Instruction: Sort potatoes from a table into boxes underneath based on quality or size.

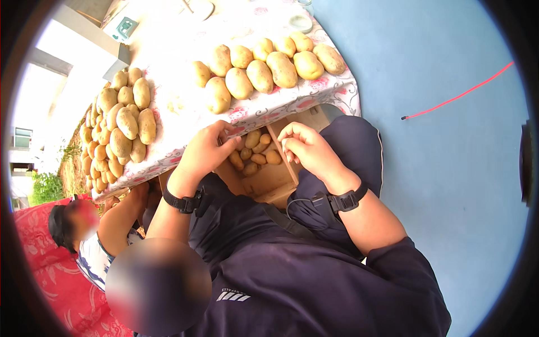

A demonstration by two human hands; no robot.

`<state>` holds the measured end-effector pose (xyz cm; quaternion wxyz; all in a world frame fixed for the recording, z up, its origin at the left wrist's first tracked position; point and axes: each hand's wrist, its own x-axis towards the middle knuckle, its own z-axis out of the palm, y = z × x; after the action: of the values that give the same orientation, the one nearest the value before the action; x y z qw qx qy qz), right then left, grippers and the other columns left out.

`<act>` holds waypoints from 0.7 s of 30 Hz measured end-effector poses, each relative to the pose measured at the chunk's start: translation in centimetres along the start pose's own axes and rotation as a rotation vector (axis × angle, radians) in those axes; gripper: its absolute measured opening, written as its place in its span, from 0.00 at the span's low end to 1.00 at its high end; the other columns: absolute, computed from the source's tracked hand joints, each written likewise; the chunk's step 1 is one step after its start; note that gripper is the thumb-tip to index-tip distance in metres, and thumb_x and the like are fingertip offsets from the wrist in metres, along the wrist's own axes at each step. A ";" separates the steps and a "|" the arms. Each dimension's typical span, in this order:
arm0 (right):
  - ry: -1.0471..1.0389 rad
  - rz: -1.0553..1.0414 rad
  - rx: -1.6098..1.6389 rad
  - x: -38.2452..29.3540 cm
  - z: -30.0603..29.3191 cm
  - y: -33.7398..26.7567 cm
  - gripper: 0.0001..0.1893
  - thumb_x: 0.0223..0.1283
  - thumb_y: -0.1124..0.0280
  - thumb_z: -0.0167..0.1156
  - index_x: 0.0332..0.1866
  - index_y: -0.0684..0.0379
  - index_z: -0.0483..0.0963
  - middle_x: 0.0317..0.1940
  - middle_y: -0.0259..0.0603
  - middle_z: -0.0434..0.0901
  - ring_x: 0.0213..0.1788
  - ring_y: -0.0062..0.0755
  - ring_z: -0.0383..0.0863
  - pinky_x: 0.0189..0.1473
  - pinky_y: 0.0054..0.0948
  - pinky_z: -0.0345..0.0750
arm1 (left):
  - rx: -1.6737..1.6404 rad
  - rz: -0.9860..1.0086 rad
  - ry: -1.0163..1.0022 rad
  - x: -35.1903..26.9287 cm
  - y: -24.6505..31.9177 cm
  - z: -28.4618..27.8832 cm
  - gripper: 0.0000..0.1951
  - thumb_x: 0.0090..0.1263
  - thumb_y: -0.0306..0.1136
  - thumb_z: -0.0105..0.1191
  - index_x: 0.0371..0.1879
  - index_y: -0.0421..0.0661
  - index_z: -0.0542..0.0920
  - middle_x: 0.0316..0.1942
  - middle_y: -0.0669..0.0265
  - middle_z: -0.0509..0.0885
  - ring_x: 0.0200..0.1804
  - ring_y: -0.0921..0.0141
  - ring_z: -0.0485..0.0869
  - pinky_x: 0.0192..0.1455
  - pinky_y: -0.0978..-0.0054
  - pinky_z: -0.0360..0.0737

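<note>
My left hand [208, 145] is at the edge of the flowered tablecloth [170, 158], thumb and fingers apart, with no object seen in it. To its right my right hand [305, 147] hovers over the wooden box's divider, fingers loosely curled; nothing shows in its grasp. Between and below the hands, several small potatoes [258, 158] lie in an open wooden box [269, 181] under the table's edge. On the cloth beyond the hands, larger potatoes [260, 76] stand in two rough rows. A big heap of potatoes [122, 126] covers the table's left part.
A glass jar or dish [300, 24] stands near the table's far right corner. Another person [113, 215] in a dark cap sits at the left, beside red patterned fabric [50, 269]. A red cord [459, 94] crosses the blue surface at the right. My knees flank the box.
</note>
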<state>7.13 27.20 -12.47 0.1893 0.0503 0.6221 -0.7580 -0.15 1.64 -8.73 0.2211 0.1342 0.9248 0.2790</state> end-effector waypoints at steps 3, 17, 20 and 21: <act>0.002 -0.001 0.011 0.1 0.2 -0.4 0.04 0.73 0.73 0.55 0.45 0.59 0.76 0.30 0.28 0.76 0.30 0.14 0.74 0.34 0.19 0.72 | 0.181 0.076 0.375 2.5 -1.5 0.5 0.32 0.64 0.43 0.67 0.64 0.38 0.75 0.55 0.44 0.80 0.57 0.51 0.81 0.58 0.58 0.80; -0.012 -0.038 0.010 0.9 0.9 -0.2 0.04 0.72 0.73 0.55 0.44 0.61 0.76 0.31 0.30 0.77 0.31 0.16 0.75 0.35 0.22 0.77 | 0.203 0.272 0.756 9.8 -4.4 3.4 0.35 0.57 0.30 0.67 0.68 0.50 0.74 0.71 0.49 0.71 0.71 0.49 0.72 0.73 0.54 0.73; -0.015 -0.044 0.011 0.9 0.8 -0.1 0.04 0.72 0.73 0.55 0.43 0.62 0.76 0.31 0.30 0.76 0.31 0.16 0.75 0.35 0.22 0.77 | -0.011 0.173 0.759 8.6 -4.4 3.4 0.31 0.57 0.26 0.63 0.64 0.48 0.77 0.70 0.53 0.73 0.71 0.53 0.73 0.73 0.57 0.73; -0.015 -0.045 0.019 0.9 0.7 0.0 0.05 0.72 0.73 0.55 0.43 0.62 0.76 0.31 0.30 0.76 0.31 0.16 0.75 0.35 0.22 0.77 | -0.012 0.174 0.757 7.9 -4.4 3.3 0.31 0.57 0.26 0.63 0.64 0.48 0.77 0.70 0.53 0.73 0.71 0.53 0.73 0.73 0.57 0.73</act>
<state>6.44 26.30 -12.55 0.1762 0.0324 0.6146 -0.7682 -5.99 2.57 -16.35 -0.1597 0.0982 0.9245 0.3318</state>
